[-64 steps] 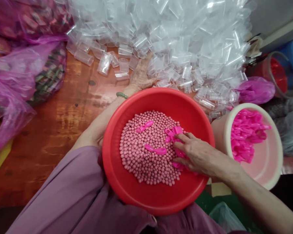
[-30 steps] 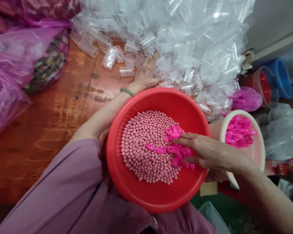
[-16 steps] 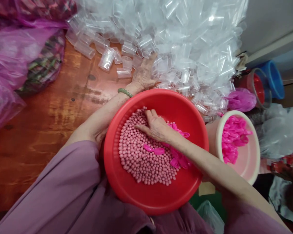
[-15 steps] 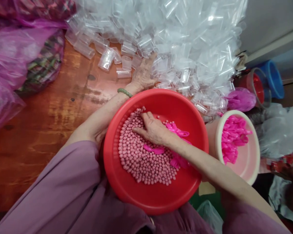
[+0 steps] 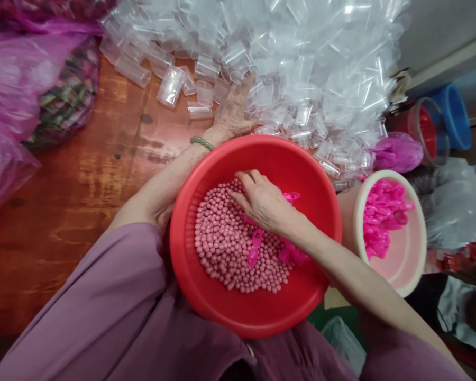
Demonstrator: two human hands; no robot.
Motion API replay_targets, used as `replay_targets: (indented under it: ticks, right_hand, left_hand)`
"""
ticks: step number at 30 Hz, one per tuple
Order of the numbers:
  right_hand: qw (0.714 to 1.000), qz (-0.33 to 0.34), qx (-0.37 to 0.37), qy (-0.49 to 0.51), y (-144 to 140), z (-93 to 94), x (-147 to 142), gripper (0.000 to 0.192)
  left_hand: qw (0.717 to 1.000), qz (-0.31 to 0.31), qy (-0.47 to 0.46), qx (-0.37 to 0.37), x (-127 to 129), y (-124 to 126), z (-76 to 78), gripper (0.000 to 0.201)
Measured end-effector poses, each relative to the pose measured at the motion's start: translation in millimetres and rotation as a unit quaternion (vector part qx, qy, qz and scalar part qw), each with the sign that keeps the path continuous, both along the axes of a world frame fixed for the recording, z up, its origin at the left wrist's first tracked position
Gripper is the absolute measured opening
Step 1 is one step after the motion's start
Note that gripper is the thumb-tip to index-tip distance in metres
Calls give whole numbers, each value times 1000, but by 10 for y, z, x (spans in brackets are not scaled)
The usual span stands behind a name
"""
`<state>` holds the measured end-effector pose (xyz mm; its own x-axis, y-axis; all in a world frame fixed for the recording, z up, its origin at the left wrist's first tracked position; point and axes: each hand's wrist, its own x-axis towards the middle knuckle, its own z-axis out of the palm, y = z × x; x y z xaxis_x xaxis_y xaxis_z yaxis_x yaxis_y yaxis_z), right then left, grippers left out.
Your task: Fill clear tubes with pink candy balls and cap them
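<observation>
A red plastic basin (image 5: 254, 317) sits on my lap, holding a heap of small pink beads (image 5: 226, 254). Over the upper part of that heap is my right hand (image 5: 262, 201), its thumb and fingers apart, fingertips at the beads. A bright pink plastic spoon-like piece (image 5: 254, 248) lies on the beads just below it; more such pieces are partly hidden under my wrist. Beyond the basin's far rim, my left hand (image 5: 234, 111) rests on the wooden surface with fingers stretched towards clear plastic cups (image 5: 204, 92). A green bead bracelet (image 5: 201, 141) circles that wrist.
Clear cups form a large pile (image 5: 301, 58) at the back. To the right stands a whitish bucket (image 5: 408, 264) with pink pieces inside. Purple bags (image 5: 19, 79) lie at the left. A blue tub (image 5: 458, 119) is at far right, with part of another person below.
My right hand has shifted slightly right and up from the beads. The pink piece near it now lies lower and points another way. My left hand stays beside the cups.
</observation>
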<state>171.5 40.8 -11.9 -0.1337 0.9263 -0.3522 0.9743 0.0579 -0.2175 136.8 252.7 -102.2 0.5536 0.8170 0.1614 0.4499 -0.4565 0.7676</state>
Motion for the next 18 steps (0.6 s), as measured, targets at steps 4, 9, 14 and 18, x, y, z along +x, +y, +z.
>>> replay_targets:
  ticks: [4,9,14,18]
  right_hand:
    - [998,-40,-7,-40,130,-341,-73,46]
    - [989,98,-78,80,-155,-353,-358,43]
    - [969,199,-93,109,-543,14,-383,30]
    - [953,259,-119,102,-508,255,-232,32]
  left_hand:
    - [1000,9,10,6,2,-4,3,98]
    - [1000,0,-16,24,-53,-69,55,93]
    - [999,-1,-32,42,-113,-141,118,87]
    - [999,4,-2,39,-126,-142,137,85]
